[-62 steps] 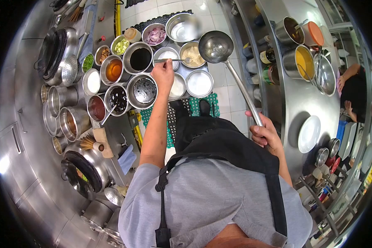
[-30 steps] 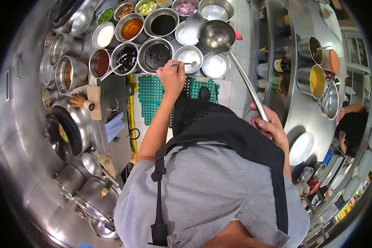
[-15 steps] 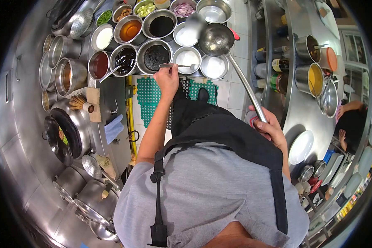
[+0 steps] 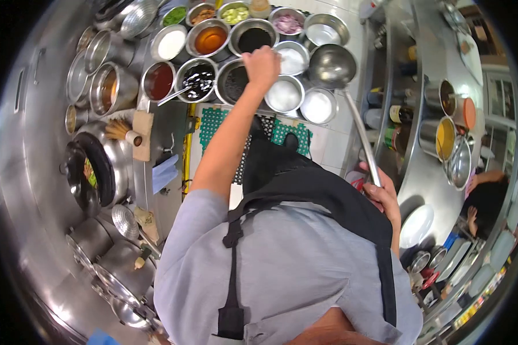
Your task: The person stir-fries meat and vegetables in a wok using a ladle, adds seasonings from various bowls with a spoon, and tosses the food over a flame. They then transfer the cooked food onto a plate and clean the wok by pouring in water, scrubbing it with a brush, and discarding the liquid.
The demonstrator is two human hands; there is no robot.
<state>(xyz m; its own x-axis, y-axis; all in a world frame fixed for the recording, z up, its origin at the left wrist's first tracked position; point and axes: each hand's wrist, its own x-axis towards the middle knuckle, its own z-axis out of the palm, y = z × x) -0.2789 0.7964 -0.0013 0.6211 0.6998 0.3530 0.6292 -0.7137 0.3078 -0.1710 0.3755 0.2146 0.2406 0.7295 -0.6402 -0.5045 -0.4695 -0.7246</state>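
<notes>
My left hand (image 4: 263,70) is closed over the row of metal containers, above the edge of a container of dark sauce (image 4: 231,83). Its fingers are curled, and whatever they may hold is hidden. Close to it are a pot of black liquid (image 4: 253,39) and containers of white granules (image 4: 285,96). My right hand (image 4: 383,192) grips the long handle of a metal ladle (image 4: 362,132). The ladle's bowl (image 4: 332,66) hangs right of the containers, near a pan of clear liquid (image 4: 326,31). A spoon (image 4: 175,95) rests in a glossy dark sauce (image 4: 198,79).
Amber liquid (image 4: 211,40), red sauce (image 4: 159,80) and chopped shallots (image 4: 288,24) fill other containers. A stove with a wok (image 4: 89,172) and a bamboo brush (image 4: 121,131) are at left. At right, a steel counter holds a white plate (image 4: 416,226); another person's arm (image 4: 486,179) shows beyond.
My left hand has moved up and away from the white granules; the spoon it held no longer shows. The ladle's bowl has tilted. The whole view has shifted slightly.
</notes>
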